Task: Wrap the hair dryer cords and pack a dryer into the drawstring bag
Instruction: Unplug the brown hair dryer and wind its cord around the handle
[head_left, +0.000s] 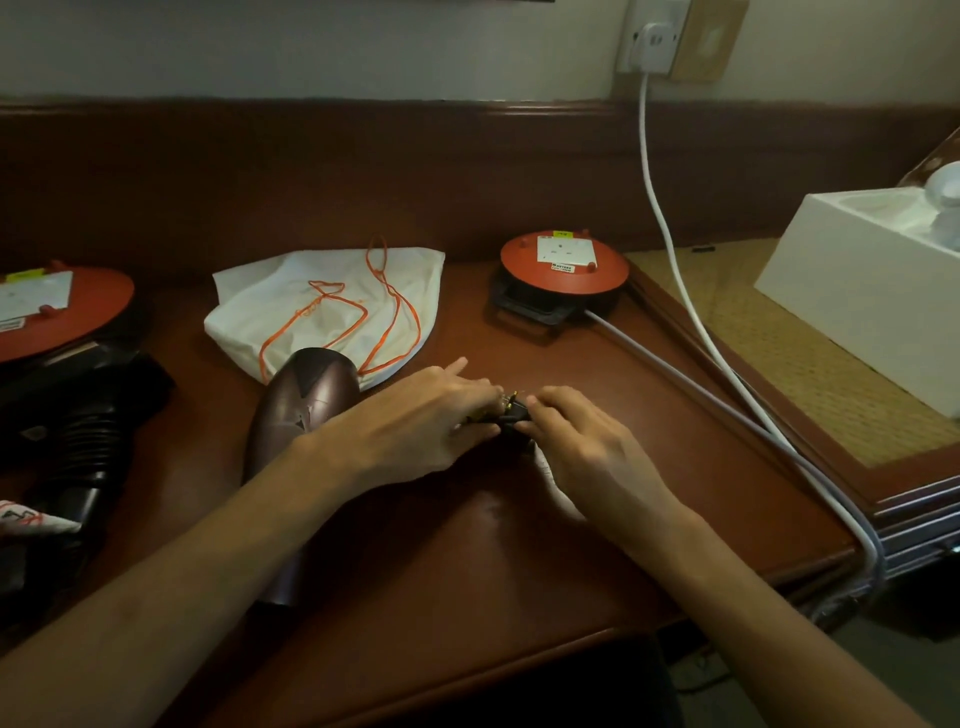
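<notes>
Plug work is the step in hand: both of your hands meet over the middle of the desk (467, 545), with the left hand (415, 421) and the right hand (582, 441) pinching the small dark plug (511, 413) between their fingertips, its brass pins just showing at the top. So each grip is clenched on the plug, the left from one side and the right from the other; the cord itself is hidden under your palms, and you cannot tell from here how much of it is already coiled. The maroon hair dryer (298, 415) lies on its side just to the left of your left wrist, its barrel end touching the white drawstring bag (322, 306), which lies flat behind it with the orange drawstring (395, 312) loose across the top. A second, black dryer (78, 441) waits at the far left. To do this well, keep the plug pinned with one hand and let the other draw the cord into even loops, then tuck the plug end under the last turn so it cannot spring open. Keep the pins turned away from the dryer shell, which already looks cracked. Mind the white cable (691, 312) and the orange cable reel (563, 267) to your right; likely snags if your loops swing wide.
</notes>
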